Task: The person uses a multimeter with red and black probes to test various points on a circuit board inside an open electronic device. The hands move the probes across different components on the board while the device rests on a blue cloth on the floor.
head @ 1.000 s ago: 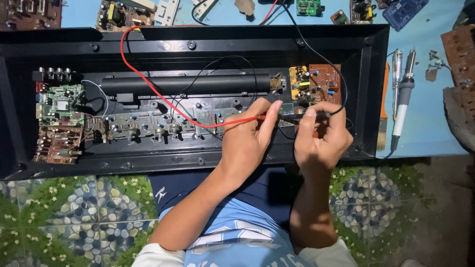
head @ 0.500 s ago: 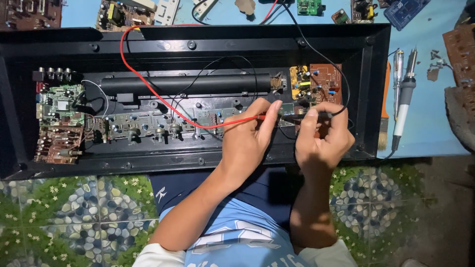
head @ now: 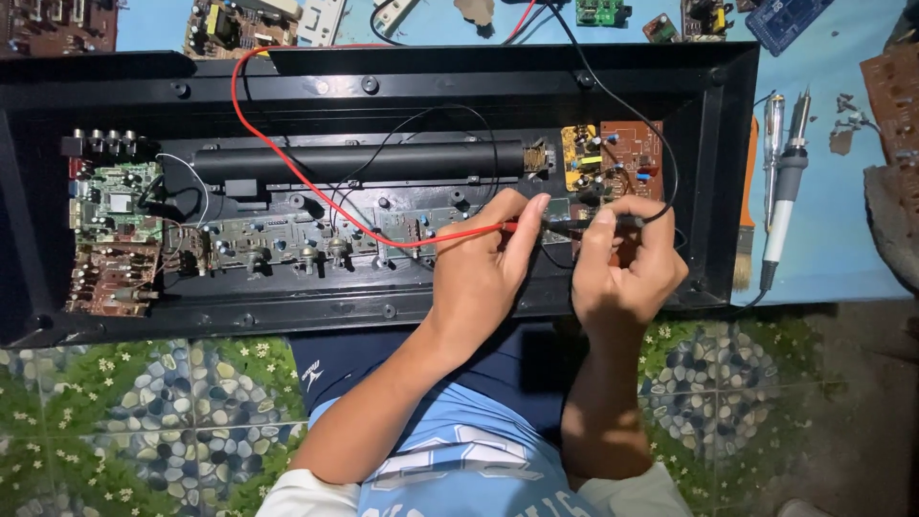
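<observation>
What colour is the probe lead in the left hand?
Red lead, held by the left hand; head view.

The red test probe point(head: 512, 227) lies nearly level, tip pointing right, pinched in fingers; its red lead point(head: 287, 163) loops up and left across the open black casing point(head: 383, 86). The black test probe point(head: 613, 221) points left, tip meeting the red one over a small green circuit board point(head: 557, 208).

Soldering iron point(head: 783, 196) and brush point(head: 746, 215) on blue mat point(head: 833, 239) at right; loose circuit boards point(head: 230, 24) above
</observation>
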